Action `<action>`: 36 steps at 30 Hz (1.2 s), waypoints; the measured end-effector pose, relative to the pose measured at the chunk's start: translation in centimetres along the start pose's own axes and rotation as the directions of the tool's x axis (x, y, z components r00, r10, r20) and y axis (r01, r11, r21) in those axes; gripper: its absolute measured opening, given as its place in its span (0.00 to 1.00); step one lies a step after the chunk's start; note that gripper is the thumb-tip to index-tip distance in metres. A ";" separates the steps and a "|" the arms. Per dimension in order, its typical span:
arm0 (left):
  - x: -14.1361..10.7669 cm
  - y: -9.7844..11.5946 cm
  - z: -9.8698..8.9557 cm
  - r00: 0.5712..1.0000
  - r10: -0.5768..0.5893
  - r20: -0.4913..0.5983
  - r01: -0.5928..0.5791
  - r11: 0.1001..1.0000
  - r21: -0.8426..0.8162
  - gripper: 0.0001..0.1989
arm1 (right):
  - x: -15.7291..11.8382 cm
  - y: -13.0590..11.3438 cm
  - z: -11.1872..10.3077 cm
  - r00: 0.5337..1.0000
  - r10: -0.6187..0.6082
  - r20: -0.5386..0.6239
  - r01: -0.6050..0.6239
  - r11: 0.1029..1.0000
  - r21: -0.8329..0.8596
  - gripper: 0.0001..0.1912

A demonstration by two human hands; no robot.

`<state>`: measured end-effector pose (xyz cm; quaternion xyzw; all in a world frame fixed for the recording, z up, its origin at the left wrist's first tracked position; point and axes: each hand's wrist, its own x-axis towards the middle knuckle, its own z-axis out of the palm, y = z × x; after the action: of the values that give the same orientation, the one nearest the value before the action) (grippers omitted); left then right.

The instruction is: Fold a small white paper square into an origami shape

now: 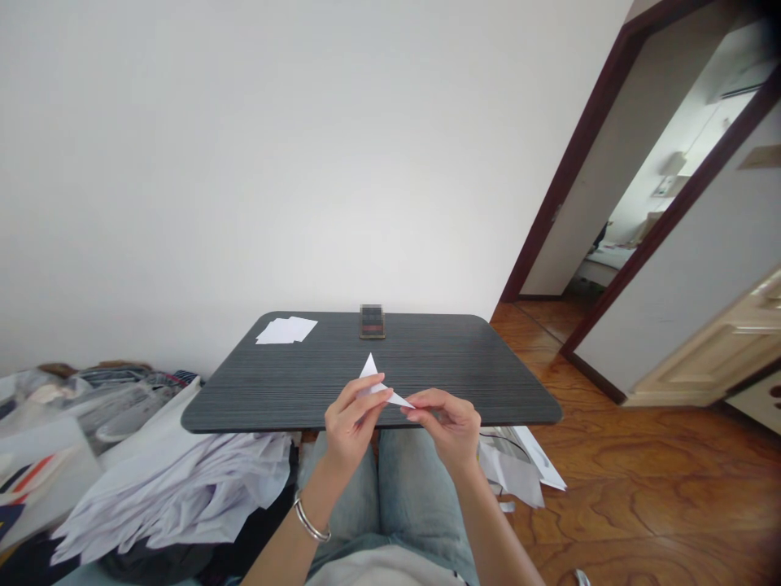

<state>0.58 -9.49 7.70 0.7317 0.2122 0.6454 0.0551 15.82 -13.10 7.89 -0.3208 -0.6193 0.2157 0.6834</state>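
While the left hand (352, 422) holds the folded paper (398, 399) between its fingers and the right hand (450, 425) pinches one tip, the workpiece sits above the near edge of the bench (469, 358). Folding appears partly complete; white sheets (285, 330) near the far-left corner appear unworked. Open room extends toward the right edge.

Home, lived-in room. Dark table (451, 358), plain white wall (293, 146) behind it; heaped white cloth (183, 488) left of table, more piled belongings (122, 411) farther left; wood-grain floor (647, 476) right of table; farther right, dark-framed doorway (569, 171) onto another room (638, 203); cream panelling (701, 362) far right of table.
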 end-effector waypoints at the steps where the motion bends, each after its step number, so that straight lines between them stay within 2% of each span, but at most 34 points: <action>1: 0.0 0.0 0.0 1.000 0.009 -0.005 -0.009 1.000 0.003 0.13 | 0.0 -0.1 0.0 1.000 0.003 -0.006 -0.003 1.000 0.004 0.09; 13: 0.0 -0.1 -0.1 0.996 0.075 -0.040 -0.072 0.995 0.071 0.13 | -0.6 0.0 0.4 0.997 0.070 -0.045 -0.071 0.997 -0.014 0.08; 20: -0.2 -0.2 -0.2 0.996 0.082 -0.024 -0.080 0.994 0.075 0.15 | -0.6 0.0 0.4 0.999 0.032 -0.030 -0.033 0.998 -0.055 0.07; 23: -0.1 -0.1 -0.2 0.997 0.080 -0.014 -0.078 0.994 0.077 0.13 | -0.7 0.0 0.3 1.000 -0.019 -0.023 0.017 0.994 -0.106 0.08; 26: 0.0 0.1 -0.1 0.998 0.063 -0.005 -0.062 0.996 0.070 0.12 | -0.7 0.1 0.3 0.992 -0.123 -0.020 0.116 0.967 -0.228 0.08; 32: 0.1 0.1 0.0 0.999 0.000 0.032 -0.002 0.999 0.049 0.12 | -0.1 -0.1 0.3 0.947 -0.321 0.017 0.302 0.872 -0.384 0.08; 34: 0.0 0.1 0.0 0.998 -0.013 0.055 0.011 0.999 0.038 0.12 | 0.1 -0.1 0.3 0.937 -0.344 0.055 0.336 0.850 -0.406 0.08; 36: 0.0 0.1 0.0 0.996 -0.039 0.077 0.037 0.999 0.029 0.12 | 0.1 0.0 0.2 0.945 -0.322 0.064 0.317 0.846 -0.428 0.08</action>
<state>0.62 -9.57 7.72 0.7525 0.2327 0.6126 0.0654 15.62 -12.96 7.97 -0.3580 -0.6926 -0.0455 0.6245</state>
